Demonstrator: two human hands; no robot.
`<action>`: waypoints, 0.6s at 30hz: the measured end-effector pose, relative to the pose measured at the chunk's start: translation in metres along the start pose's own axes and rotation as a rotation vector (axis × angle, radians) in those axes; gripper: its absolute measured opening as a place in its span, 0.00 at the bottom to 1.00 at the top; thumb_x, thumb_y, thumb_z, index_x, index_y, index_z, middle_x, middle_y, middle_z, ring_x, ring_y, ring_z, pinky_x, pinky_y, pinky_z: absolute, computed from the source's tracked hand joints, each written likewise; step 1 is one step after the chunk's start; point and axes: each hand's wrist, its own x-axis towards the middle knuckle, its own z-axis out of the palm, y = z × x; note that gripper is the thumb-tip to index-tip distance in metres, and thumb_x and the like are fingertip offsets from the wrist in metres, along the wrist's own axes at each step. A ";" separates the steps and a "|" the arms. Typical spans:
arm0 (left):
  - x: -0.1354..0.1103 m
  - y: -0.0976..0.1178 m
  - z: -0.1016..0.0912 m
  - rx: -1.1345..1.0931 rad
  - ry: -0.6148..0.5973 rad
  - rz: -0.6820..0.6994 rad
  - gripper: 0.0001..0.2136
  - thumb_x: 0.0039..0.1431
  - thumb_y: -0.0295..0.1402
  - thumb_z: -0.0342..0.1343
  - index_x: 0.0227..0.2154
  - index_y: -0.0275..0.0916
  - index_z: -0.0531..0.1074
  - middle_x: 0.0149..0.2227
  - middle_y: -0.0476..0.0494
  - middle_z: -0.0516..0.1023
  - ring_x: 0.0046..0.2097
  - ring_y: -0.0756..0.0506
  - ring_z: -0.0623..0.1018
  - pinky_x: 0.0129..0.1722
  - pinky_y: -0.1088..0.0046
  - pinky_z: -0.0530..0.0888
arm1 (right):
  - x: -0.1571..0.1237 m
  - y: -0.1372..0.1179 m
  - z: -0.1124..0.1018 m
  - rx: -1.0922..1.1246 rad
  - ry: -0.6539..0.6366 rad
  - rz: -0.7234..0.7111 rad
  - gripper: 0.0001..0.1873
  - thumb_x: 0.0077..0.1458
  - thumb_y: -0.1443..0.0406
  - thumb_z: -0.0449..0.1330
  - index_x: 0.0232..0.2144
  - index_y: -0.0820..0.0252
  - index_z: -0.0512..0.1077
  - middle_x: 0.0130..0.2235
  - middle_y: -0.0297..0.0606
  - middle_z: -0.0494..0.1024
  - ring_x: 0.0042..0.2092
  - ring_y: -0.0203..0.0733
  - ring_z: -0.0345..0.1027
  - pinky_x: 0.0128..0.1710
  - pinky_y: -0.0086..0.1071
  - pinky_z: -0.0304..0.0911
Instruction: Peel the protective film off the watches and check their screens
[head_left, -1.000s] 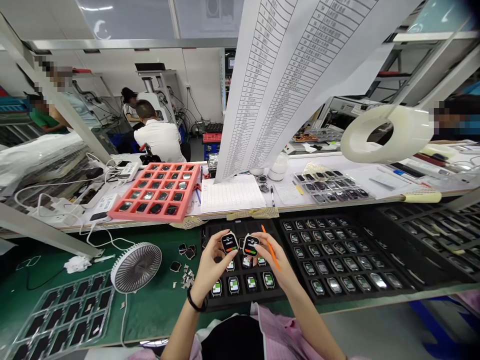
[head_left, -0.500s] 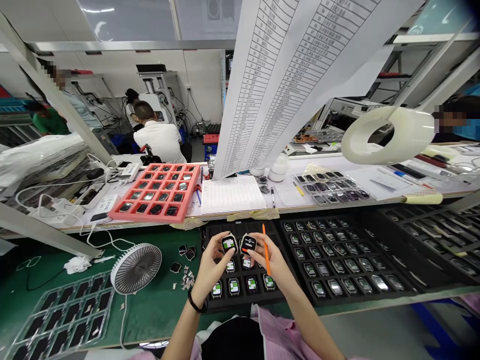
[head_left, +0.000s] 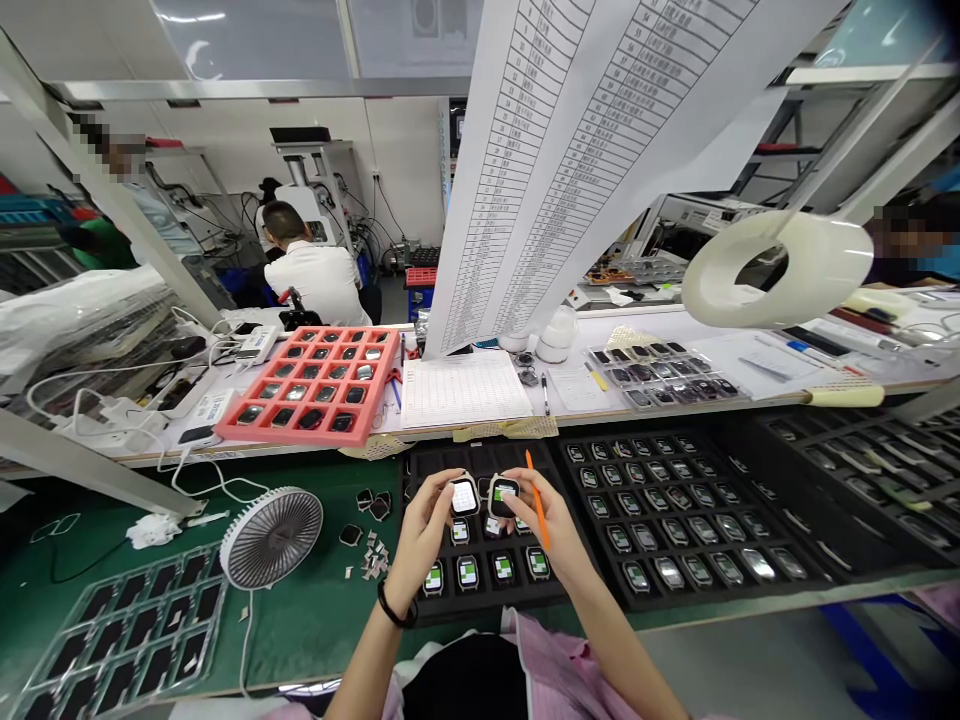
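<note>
My left hand (head_left: 427, 525) is closed on a square smartwatch case (head_left: 463, 495) whose screen is lit mostly white. In my right hand (head_left: 544, 515) is a second smartwatch case (head_left: 503, 494), its dark screen showing a green patch, with a finger or thumb on the glass. An orange pen-like stick (head_left: 537, 500) is tucked between the fingers of the same hand. Both watches are held side by side, apart, above a black foam tray (head_left: 517, 597). Several watches with green and white screens, such as this watch (head_left: 468, 572), sit in its slots; my hands hide part of the tray.
A black tray of watches (head_left: 611, 600) lies to the right, and a white fan (head_left: 274, 537) with small loose parts (head_left: 375, 555) to the left. On the shelf stand a red tray (head_left: 262, 428) and papers (head_left: 457, 390). A tape roll (head_left: 705, 275) and printed sheets (head_left: 525, 200) hang above.
The left watch's screen went from a dark picture with green to mostly white. The right one went from dark with an orange bar to a green patch. Both hands shifted slightly right.
</note>
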 end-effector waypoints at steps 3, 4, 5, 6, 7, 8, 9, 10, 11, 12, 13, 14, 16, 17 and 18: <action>0.001 0.002 0.001 0.004 0.012 0.004 0.17 0.63 0.44 0.47 0.44 0.38 0.72 0.28 0.48 0.71 0.27 0.51 0.67 0.28 0.75 0.66 | -0.002 -0.002 0.001 0.002 0.011 -0.036 0.13 0.55 0.55 0.60 0.39 0.55 0.70 0.32 0.33 0.74 0.25 0.35 0.69 0.25 0.30 0.66; 0.001 0.002 0.001 -0.002 0.014 0.006 0.17 0.63 0.44 0.47 0.43 0.38 0.72 0.30 0.47 0.73 0.27 0.51 0.67 0.28 0.75 0.66 | -0.003 -0.003 0.001 0.000 0.013 -0.039 0.12 0.56 0.55 0.59 0.39 0.55 0.70 0.32 0.33 0.74 0.25 0.35 0.68 0.25 0.30 0.65; 0.001 0.002 0.001 -0.009 0.013 0.007 0.16 0.63 0.44 0.47 0.42 0.38 0.73 0.31 0.46 0.74 0.27 0.51 0.67 0.28 0.75 0.66 | -0.003 -0.003 0.000 -0.002 0.013 -0.038 0.12 0.56 0.55 0.59 0.39 0.55 0.70 0.32 0.34 0.74 0.25 0.35 0.68 0.24 0.30 0.65; 0.001 0.002 0.002 -0.013 0.008 0.008 0.16 0.62 0.44 0.48 0.42 0.38 0.73 0.32 0.45 0.74 0.27 0.51 0.67 0.28 0.75 0.66 | -0.002 -0.002 0.000 -0.003 0.010 -0.035 0.12 0.56 0.55 0.58 0.39 0.54 0.70 0.33 0.34 0.74 0.25 0.35 0.68 0.24 0.30 0.65; 0.000 0.002 0.002 -0.014 0.001 0.009 0.16 0.62 0.44 0.48 0.42 0.38 0.73 0.32 0.45 0.74 0.27 0.51 0.67 0.28 0.75 0.67 | -0.002 -0.002 0.000 -0.003 0.006 -0.031 0.12 0.56 0.55 0.58 0.39 0.54 0.70 0.34 0.35 0.75 0.25 0.35 0.69 0.24 0.30 0.65; 0.000 0.001 0.002 -0.013 -0.008 0.009 0.16 0.62 0.44 0.48 0.43 0.38 0.72 0.32 0.45 0.74 0.27 0.51 0.67 0.28 0.75 0.67 | -0.001 -0.002 -0.001 -0.002 0.003 -0.027 0.12 0.56 0.55 0.59 0.40 0.54 0.70 0.34 0.35 0.75 0.26 0.36 0.69 0.24 0.31 0.65; 0.000 0.000 0.001 -0.009 -0.021 0.006 0.16 0.63 0.43 0.48 0.44 0.39 0.72 0.33 0.45 0.74 0.27 0.51 0.67 0.28 0.75 0.67 | -0.001 -0.001 -0.002 0.000 0.001 -0.021 0.13 0.56 0.55 0.59 0.41 0.54 0.69 0.36 0.36 0.75 0.27 0.36 0.70 0.25 0.31 0.66; -0.001 -0.002 0.001 -0.006 -0.033 0.003 0.16 0.63 0.43 0.48 0.46 0.39 0.71 0.33 0.45 0.74 0.27 0.51 0.67 0.28 0.74 0.67 | 0.000 -0.002 -0.002 0.003 0.003 -0.015 0.13 0.55 0.56 0.60 0.41 0.53 0.69 0.37 0.36 0.75 0.27 0.37 0.70 0.25 0.31 0.66; -0.001 -0.004 0.001 -0.006 -0.046 0.002 0.16 0.63 0.42 0.48 0.48 0.39 0.70 0.33 0.45 0.74 0.28 0.51 0.68 0.29 0.74 0.68 | 0.001 -0.002 -0.003 0.007 0.005 -0.008 0.14 0.54 0.56 0.61 0.42 0.53 0.69 0.39 0.37 0.75 0.28 0.37 0.70 0.26 0.32 0.66; -0.001 -0.006 0.001 -0.009 -0.056 0.003 0.17 0.62 0.42 0.49 0.50 0.40 0.68 0.35 0.45 0.74 0.29 0.50 0.69 0.30 0.74 0.68 | 0.001 -0.002 -0.003 0.011 0.007 -0.001 0.15 0.53 0.56 0.62 0.42 0.53 0.69 0.40 0.37 0.74 0.28 0.37 0.70 0.27 0.32 0.67; -0.001 -0.008 0.001 -0.015 -0.065 0.008 0.17 0.62 0.41 0.50 0.51 0.41 0.67 0.37 0.44 0.74 0.32 0.49 0.70 0.31 0.74 0.69 | 0.001 -0.003 -0.004 0.014 0.007 0.005 0.16 0.52 0.56 0.63 0.43 0.53 0.68 0.42 0.38 0.74 0.29 0.37 0.71 0.28 0.33 0.67; -0.001 -0.010 0.001 -0.019 -0.070 0.013 0.18 0.61 0.40 0.51 0.52 0.42 0.66 0.40 0.43 0.74 0.34 0.48 0.72 0.33 0.74 0.70 | 0.001 -0.003 -0.004 0.016 0.003 0.012 0.18 0.51 0.56 0.64 0.43 0.53 0.68 0.43 0.38 0.74 0.29 0.37 0.71 0.28 0.33 0.67; 0.000 -0.012 0.002 -0.017 -0.070 0.023 0.19 0.60 0.39 0.54 0.53 0.43 0.65 0.45 0.42 0.73 0.39 0.47 0.72 0.36 0.73 0.71 | 0.002 -0.003 -0.005 0.013 -0.009 0.027 0.20 0.48 0.57 0.65 0.43 0.52 0.67 0.44 0.39 0.73 0.32 0.39 0.72 0.29 0.33 0.68; 0.000 -0.013 0.002 -0.009 -0.065 0.023 0.19 0.59 0.39 0.55 0.53 0.43 0.65 0.46 0.41 0.73 0.40 0.47 0.73 0.36 0.73 0.71 | 0.002 -0.003 -0.005 0.009 -0.015 0.034 0.21 0.47 0.57 0.66 0.44 0.52 0.67 0.45 0.39 0.73 0.33 0.40 0.72 0.29 0.33 0.68; 0.000 -0.013 0.003 0.002 -0.058 0.021 0.20 0.58 0.39 0.55 0.53 0.43 0.65 0.46 0.41 0.73 0.39 0.47 0.73 0.35 0.73 0.71 | 0.002 -0.003 -0.005 0.006 -0.017 0.039 0.22 0.47 0.57 0.67 0.44 0.52 0.67 0.45 0.39 0.73 0.33 0.40 0.73 0.29 0.33 0.68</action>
